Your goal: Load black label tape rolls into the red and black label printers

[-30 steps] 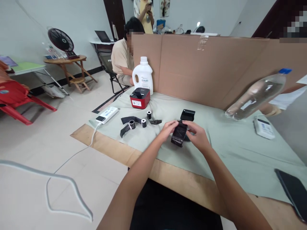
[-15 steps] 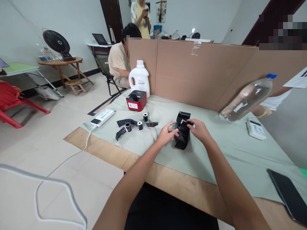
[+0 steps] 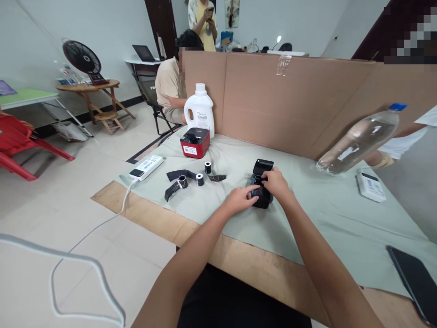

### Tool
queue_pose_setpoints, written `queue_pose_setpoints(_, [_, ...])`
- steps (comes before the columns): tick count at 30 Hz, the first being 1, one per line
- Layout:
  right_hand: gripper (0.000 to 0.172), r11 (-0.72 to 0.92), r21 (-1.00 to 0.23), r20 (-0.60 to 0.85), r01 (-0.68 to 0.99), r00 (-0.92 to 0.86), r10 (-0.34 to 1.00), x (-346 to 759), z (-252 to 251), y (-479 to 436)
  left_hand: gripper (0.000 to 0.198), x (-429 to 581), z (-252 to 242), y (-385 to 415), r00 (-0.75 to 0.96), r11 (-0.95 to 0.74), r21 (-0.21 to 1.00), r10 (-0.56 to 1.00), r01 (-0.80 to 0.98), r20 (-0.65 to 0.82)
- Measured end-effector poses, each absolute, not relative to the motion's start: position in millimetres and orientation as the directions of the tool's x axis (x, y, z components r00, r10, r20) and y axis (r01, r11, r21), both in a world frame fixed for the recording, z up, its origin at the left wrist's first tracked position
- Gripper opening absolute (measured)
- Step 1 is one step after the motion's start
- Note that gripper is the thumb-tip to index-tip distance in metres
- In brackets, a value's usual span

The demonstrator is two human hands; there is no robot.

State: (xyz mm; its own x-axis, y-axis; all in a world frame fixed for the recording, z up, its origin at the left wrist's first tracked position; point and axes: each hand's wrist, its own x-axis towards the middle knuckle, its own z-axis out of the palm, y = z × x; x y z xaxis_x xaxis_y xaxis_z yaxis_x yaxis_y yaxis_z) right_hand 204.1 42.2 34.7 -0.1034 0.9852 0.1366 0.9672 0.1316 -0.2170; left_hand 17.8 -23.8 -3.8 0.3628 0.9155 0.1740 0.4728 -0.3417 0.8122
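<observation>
A small black printer-like device (image 3: 262,200) stands on the cloth, its lid (image 3: 263,166) raised at the back. My left hand (image 3: 241,200) grips its left side, with the thumb and a finger reaching over the front edge. My right hand (image 3: 276,183) is closed, fingertips down in the opening. The black roll seen there before is now mostly hidden under these fingers. To the left lie several small black rolls: one standing roll (image 3: 208,167), a white-cored roll (image 3: 200,179) and another (image 3: 182,181) with a loose strip trailing off.
A red and black box-shaped device (image 3: 195,143) stands before a white jug (image 3: 200,111). Behind runs a cardboard screen (image 3: 273,100). A clear bottle (image 3: 362,139) leans at right, near a white power strip (image 3: 371,185) and a phone (image 3: 413,282). Another power strip (image 3: 146,166) lies left.
The right hand has lowered the black roll into the device's opening. The strip that hung over the front no longer shows there. My left hand has shifted slightly down along the side.
</observation>
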Motion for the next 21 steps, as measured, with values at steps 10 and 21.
queue_pose_setpoints(10, [0.044,0.192,-0.577,0.302,0.794,-0.011,0.953,220,41,67,0.075,8,7,-28,0.516,-0.357,0.853,0.847,0.382,0.123])
queue_pose_setpoints(21, [0.016,0.331,-0.519,0.113,0.788,-0.321,0.940,239,54,29,0.072,16,4,-23,0.582,0.036,0.993,0.808,0.110,-0.093])
